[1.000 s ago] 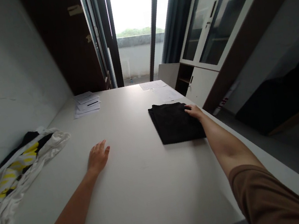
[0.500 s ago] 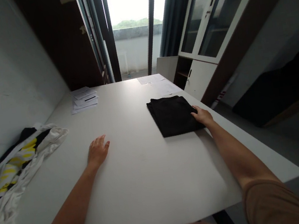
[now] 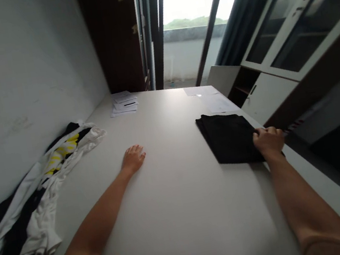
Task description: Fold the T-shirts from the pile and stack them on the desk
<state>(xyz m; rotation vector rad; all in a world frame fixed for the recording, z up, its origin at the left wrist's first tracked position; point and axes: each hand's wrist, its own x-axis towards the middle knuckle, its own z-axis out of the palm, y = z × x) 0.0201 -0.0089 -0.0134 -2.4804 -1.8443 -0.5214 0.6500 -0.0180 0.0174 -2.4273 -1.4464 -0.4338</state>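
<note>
A folded black cloth, possibly a garment, lies flat on the right part of the white table. My right hand is closed on its right edge, fingers curled over the fabric. The fingertips are partly hidden. My left hand rests palm down on the bare tabletop, left of the cloth and well apart from it. Its fingers are loosely stretched and hold nothing.
Crumpled white, black and yellow clothes lie along the left wall. A stack of papers sits at the far left corner, and loose sheets lie beyond the cloth. A white cabinet stands past the table's right edge.
The view has turned left, so the scene appears shifted right. My right hand's fingers have curled further over the cloth's edge. My left hand stays flat on the table.
</note>
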